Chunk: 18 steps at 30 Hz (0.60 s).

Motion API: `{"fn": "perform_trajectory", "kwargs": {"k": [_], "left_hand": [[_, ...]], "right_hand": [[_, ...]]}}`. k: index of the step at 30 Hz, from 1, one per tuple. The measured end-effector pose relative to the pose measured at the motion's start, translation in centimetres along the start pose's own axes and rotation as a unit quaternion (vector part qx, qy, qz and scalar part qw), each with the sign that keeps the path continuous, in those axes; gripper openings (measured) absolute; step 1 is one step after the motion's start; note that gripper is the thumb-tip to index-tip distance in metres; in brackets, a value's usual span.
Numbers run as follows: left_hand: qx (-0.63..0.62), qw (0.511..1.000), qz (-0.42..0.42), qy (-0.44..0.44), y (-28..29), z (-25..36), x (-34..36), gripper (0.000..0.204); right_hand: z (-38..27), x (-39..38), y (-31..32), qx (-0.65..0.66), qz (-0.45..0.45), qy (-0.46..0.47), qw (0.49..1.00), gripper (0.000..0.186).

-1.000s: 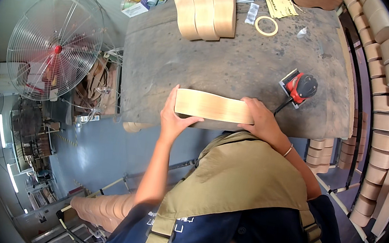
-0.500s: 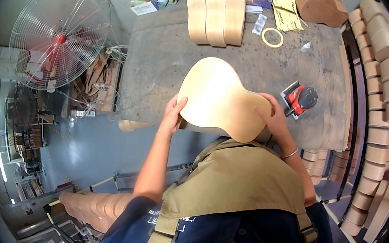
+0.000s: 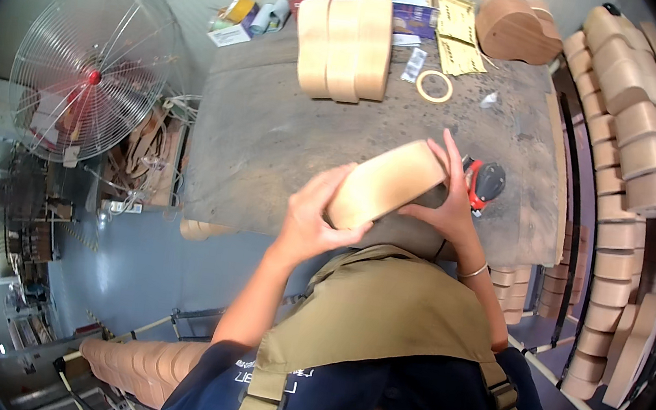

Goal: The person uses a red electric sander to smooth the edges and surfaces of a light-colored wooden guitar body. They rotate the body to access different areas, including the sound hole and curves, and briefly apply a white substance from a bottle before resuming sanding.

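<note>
A pale wooden guitar-shaped body (image 3: 386,183) is held tilted above the workbench, its narrow side turned up. My left hand (image 3: 319,212) grips its lower left end, thumb along the near edge. My right hand (image 3: 447,199) holds the upper right end between thumb and raised fingers. Just beyond my right hand, partly hidden by it, lies a red-and-black sander (image 3: 486,183) on the grey, dusty bench top (image 3: 254,139).
Pale wooden bodies (image 3: 343,47), boxes (image 3: 405,10), yellow packets (image 3: 454,48) and a tape ring (image 3: 434,87) lie toward the back. A caged fan (image 3: 94,78) stands left; racks of wooden bodies (image 3: 618,241) line the right, more (image 3: 144,367) behind me at lower left.
The body has turned from showing its broad face half a second ago to showing its narrow side, right end raised. Both hands shifted their grip; the view has shifted slightly.
</note>
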<state>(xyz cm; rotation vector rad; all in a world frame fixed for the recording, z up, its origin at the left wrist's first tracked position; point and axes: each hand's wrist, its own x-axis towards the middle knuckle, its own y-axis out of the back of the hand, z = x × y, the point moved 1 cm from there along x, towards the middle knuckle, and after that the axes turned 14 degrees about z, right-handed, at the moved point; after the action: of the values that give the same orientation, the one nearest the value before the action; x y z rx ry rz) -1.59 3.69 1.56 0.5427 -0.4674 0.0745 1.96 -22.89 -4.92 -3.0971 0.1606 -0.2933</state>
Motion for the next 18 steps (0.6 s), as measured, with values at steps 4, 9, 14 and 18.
{"fn": "perform_trajectory", "kwargs": {"k": [4,9,14,18], "left_hand": [[0.019,0.999,-0.023,-0.042,-1.8,1.5,0.3,0.079],[0.123,0.984,0.041,-0.122,-1.8,1.5,-0.5,0.082],[0.137,0.986,0.046,-0.085,-1.4,0.7,-1.3,0.083],[0.096,0.992,0.044,-0.074,-2.2,1.2,-1.3,0.082]], "right_hand": [[-4.0,1.3,1.0,-0.296,-0.098,0.205,0.928,0.111],[-3.3,1.2,1.7,-0.262,-0.11,0.167,0.944,0.089],[-2.1,0.3,3.0,-0.266,-0.086,0.159,0.947,0.091],[-2.7,-0.2,3.4,-0.271,-0.084,0.16,0.946,0.087]]}}
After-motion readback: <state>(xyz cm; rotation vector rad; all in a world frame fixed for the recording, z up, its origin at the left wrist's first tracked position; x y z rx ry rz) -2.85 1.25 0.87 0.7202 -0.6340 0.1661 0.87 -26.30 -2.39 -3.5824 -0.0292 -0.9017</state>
